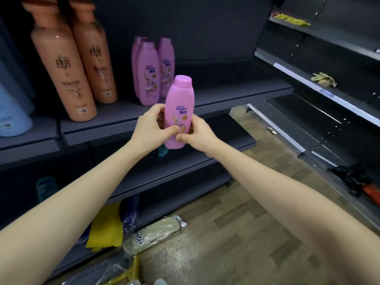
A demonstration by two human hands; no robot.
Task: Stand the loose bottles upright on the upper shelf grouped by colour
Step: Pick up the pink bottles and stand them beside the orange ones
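I hold a pink bottle (181,101) upright in front of the upper shelf (236,93), cap up. My left hand (151,126) grips its lower left side and my right hand (195,134) grips its lower right side. On the shelf behind stand three pink bottles (148,73) in a group. Left of them stand two tall orange bottles (67,66). Pale blue bottles (12,112) stand at the far left. A teal bottle (162,151) lies on the lower shelf, mostly hidden by my hands.
The upper shelf's right half is bare dark board. A teal object (45,188) sits on a lower shelf at left. Wrapped packages (152,233) and a yellow cloth (107,227) lie by the floor. Another shelving unit (320,83) runs along the right.
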